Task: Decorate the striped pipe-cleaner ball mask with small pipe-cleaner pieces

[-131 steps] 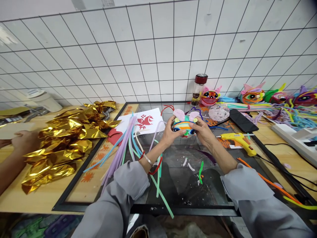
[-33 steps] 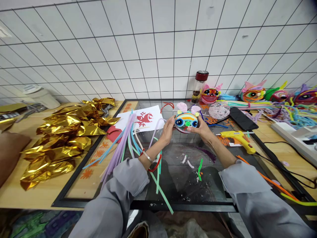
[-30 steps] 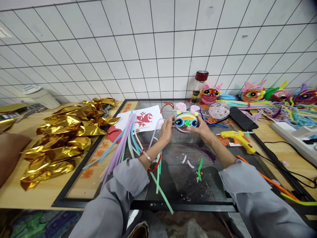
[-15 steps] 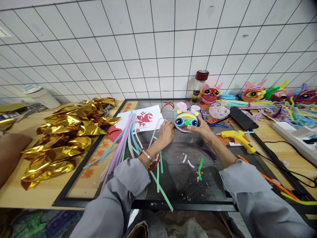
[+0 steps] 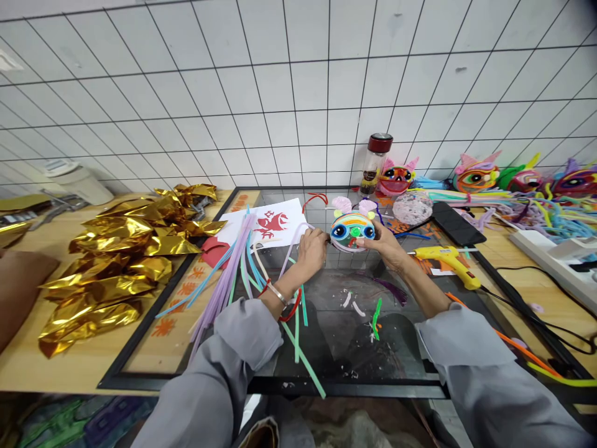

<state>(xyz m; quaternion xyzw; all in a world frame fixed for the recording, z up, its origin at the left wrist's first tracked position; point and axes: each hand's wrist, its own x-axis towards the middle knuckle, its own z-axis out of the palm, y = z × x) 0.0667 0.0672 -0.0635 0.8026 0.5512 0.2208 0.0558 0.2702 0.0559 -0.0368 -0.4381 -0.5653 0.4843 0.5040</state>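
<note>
At the far left a co-worker's arm [image 5: 16, 289] is cut off by the picture edge, just beside the big heap of gold foil [image 5: 116, 249] on the wooden table [image 5: 69, 367]. Our own sleeves cover the near rim of the black-framed glass panel [image 5: 326, 339]. The bright heads [image 5: 476, 177] along the wall at the right are too small and crowded for us to sort out. The left hand [image 5: 312, 249] shows us only its back. Its fingers are curled under, down by the pipe cleaners [image 5: 228, 274] near a pale loop, and we cannot tell whether it grips one.

Now the striped face [image 5: 353, 231]: it is up off the glass, upright, eyes toward us, pink ears on top, in front of the jar [image 5: 374, 163]. The right hand [image 5: 385, 244] pinches it at its right side, thumb in front, the other fingers hidden behind. The left hand sits just beside its left edge and a little lower; we cannot say whether they touch. The yellow glue gun [image 5: 446, 258] lies right of the right hand, untouched.

Against a second ago: both hands cradled the face then. Now the left has let go and dropped toward the pipe cleaners, and the right alone carries it. Foil, jar and glue gun lie as they did.
</note>
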